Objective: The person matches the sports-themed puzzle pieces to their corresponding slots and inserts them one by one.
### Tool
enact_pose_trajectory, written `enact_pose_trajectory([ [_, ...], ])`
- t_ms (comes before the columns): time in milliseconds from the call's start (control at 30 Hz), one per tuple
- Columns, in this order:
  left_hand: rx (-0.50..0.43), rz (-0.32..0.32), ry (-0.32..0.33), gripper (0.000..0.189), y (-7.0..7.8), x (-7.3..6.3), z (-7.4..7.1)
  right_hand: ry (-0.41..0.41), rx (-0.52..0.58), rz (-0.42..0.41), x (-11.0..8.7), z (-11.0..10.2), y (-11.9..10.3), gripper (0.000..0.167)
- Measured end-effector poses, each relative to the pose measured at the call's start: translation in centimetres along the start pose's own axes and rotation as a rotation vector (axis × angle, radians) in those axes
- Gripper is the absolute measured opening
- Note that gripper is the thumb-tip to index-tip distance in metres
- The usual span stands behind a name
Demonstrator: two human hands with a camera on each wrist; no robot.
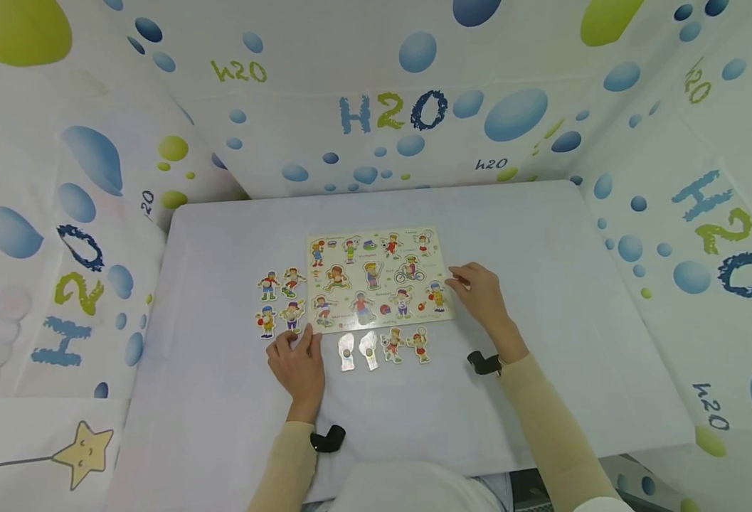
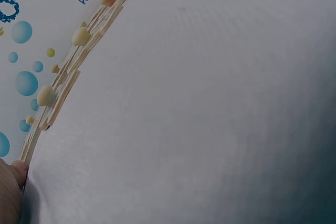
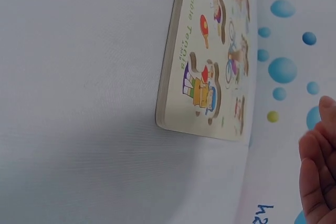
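Past my loose left hand point(image 1: 299, 366), its camera alone shows knobs point(image 2: 81, 36) edge-on; beside my relaxed right hand point(image 1: 483, 297) lies the recessed board point(image 1: 385, 288).

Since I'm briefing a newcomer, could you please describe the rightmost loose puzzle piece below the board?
On the white-covered table, find the rectangular cream puzzle board. Below its near edge, rightmost in line, lies the racket-player puzzle piece. Its figure raises a racket overhead, unlike the neighbouring figure piece immediately left.
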State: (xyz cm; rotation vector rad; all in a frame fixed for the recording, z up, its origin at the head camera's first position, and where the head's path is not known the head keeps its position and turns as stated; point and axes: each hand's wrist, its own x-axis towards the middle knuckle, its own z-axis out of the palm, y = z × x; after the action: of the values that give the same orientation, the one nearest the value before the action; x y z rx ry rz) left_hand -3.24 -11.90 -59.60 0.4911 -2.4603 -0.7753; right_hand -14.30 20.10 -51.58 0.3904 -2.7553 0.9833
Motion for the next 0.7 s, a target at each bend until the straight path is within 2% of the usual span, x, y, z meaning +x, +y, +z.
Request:
enact_pose_trajectory([
  [333, 0.004, 0.001, 0.005, 0.033, -0.1, -0.1, 0.1, -0.044, 0.026, -0.037, -2.0, 0.5, 0.2, 0.028],
  [700, -0.002, -0.003, -0.001, 0.032, -0.1, 0.0, 0.1, -0.23, 0.082, -0.048, -4.7, 1.7, 0.1, 0.028],
])
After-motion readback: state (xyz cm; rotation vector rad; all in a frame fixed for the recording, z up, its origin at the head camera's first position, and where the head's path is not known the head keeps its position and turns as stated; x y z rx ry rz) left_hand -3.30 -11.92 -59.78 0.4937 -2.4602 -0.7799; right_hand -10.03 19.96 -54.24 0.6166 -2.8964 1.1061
